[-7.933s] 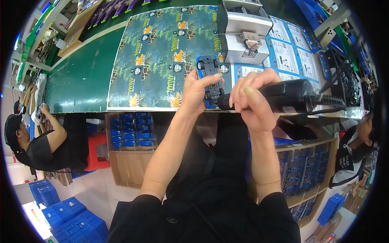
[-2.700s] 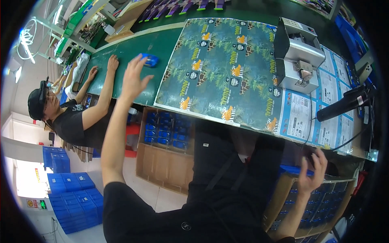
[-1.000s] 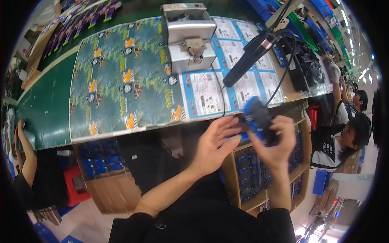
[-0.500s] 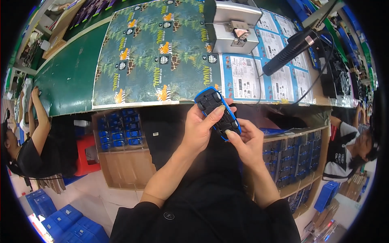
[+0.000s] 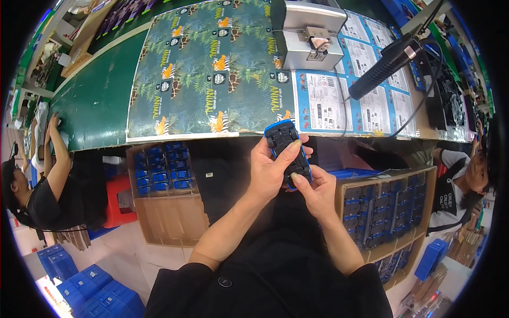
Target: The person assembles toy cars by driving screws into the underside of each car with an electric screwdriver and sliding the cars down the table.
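Far left: we see a co-worker in a black cap [image 5: 10,164], one arm resting on the green counter [image 5: 90,116].
Lower left: blue bins [image 5: 101,291] stand grouped on the floor.
Beside the co-worker: we make out a red stool [image 5: 119,204].
Left carton: under the counter's front edge, a brown box [image 5: 172,225] holds rows of blue toy cars [image 5: 161,172].
Jungle sheet: a green animal-print sheet [image 5: 196,79] lies flat on the counter.
Left hand: we see the left hand [image 5: 266,172] grasping the car's upper part, thumb pressed across its underside.
Toy car: the blue car [image 5: 282,139] is held at the counter's front edge, black underside and wheels turned up to us, tilted slightly.
Machine: a silver metal box [image 5: 313,55] sits where the jungle sheet and label sheet meet.
Right hand: the right hand [image 5: 319,193] grips the car's lower end, its thumb also on the underside.
Label sheet: a white-and-blue printed sheet [image 5: 326,106] covers the counter's right part.
Screwdriver: a black power screwdriver [image 5: 379,74] slants over that sheet; we cannot tell whether its tip touches.
Right carton: another box [image 5: 339,206] holds packed cars, dark undersides showing.
Far right: we see a second co-worker [image 5: 445,201] in black and white.
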A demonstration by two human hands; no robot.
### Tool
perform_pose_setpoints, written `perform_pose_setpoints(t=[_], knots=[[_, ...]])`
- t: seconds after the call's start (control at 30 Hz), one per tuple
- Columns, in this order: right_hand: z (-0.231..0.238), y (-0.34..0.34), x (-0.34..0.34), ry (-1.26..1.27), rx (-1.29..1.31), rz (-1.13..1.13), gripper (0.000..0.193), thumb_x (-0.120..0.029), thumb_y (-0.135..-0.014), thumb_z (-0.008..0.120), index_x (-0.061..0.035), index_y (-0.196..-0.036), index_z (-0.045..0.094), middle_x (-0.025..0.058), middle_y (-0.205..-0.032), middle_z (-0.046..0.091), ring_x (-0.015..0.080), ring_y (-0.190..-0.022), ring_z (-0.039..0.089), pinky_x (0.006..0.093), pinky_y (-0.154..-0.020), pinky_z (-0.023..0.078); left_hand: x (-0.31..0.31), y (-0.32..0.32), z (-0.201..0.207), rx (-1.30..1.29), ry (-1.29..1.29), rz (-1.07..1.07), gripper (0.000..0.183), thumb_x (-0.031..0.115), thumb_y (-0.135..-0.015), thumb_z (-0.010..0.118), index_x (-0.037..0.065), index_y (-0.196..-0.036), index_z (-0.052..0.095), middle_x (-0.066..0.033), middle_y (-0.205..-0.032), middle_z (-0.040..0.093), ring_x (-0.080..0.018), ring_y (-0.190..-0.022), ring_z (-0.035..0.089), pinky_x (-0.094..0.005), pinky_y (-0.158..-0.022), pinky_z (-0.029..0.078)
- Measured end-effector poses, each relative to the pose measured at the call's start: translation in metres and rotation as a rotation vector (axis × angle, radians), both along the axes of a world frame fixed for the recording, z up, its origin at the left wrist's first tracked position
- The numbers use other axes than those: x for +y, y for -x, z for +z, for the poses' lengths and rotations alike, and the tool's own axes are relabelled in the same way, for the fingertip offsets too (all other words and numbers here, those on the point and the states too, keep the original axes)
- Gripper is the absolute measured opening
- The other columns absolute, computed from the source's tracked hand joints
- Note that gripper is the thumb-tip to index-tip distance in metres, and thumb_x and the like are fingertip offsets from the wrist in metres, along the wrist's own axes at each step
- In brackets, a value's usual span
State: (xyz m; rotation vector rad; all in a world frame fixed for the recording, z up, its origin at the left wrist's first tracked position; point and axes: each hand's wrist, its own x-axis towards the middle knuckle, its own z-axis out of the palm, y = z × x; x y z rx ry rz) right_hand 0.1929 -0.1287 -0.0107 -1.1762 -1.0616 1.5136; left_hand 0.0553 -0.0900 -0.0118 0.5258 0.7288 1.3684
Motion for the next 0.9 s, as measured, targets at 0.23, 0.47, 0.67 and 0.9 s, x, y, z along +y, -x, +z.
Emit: perform_pose_setpoints(t=[0.23,0.47,0.67,0.9], knots=[[0.029,-0.006,0.041,-0.411,-0.197,-0.097,0.030,-0.008,-0.086,0.072,0.0008,-0.113,0.067,0.0123,-0.113,0.067,0.0142,-0.101,0.064,0.0268,-0.080,0.052,-0.012,0.003,-0.002,0.316,-0.239,-0.059,0.028,0.008,-0.089,0.074,0.000,-0.114,0.064,-0.0046,-0.106,0.070,-0.0085,-0.093,0.063,-0.0252,-0.083,0.051],[0.018,0.004,0.048,-0.370,0.006,0.084,0.025,-0.004,-0.089,0.069,0.0039,-0.112,0.067,0.0141,-0.116,0.067,0.0181,-0.103,0.064,0.0298,-0.090,0.050,-0.014,0.005,-0.002,0.413,-0.299,-0.076,0.029,0.010,-0.087,0.075,0.000,-0.113,0.064,-0.0045,-0.099,0.068,-0.0092,-0.091,0.061,-0.0256,-0.081,0.049],[0.011,0.002,0.045,-0.433,0.028,-0.009,0.022,-0.004,-0.088,0.070,0.0060,-0.107,0.068,0.0152,-0.110,0.069,0.0186,-0.098,0.066,0.0286,-0.085,0.052,-0.011,0.001,0.001,0.469,-0.326,-0.130,0.029,0.009,-0.086,0.075,0.000,-0.112,0.065,-0.0039,-0.096,0.068,-0.0089,-0.089,0.061,-0.0255,-0.079,0.049],[0.031,-0.046,0.082,-0.814,-0.224,-0.236,0.031,-0.014,-0.086,0.071,0.0068,-0.109,0.067,0.0173,-0.108,0.069,0.0218,-0.095,0.067,0.0339,-0.086,0.053,0.020,0.021,0.033,0.335,-0.073,-0.007,0.025,0.007,-0.082,0.074,-0.003,-0.104,0.067,-0.0110,-0.089,0.072,-0.0186,-0.078,0.070,-0.0321,-0.073,0.057]])
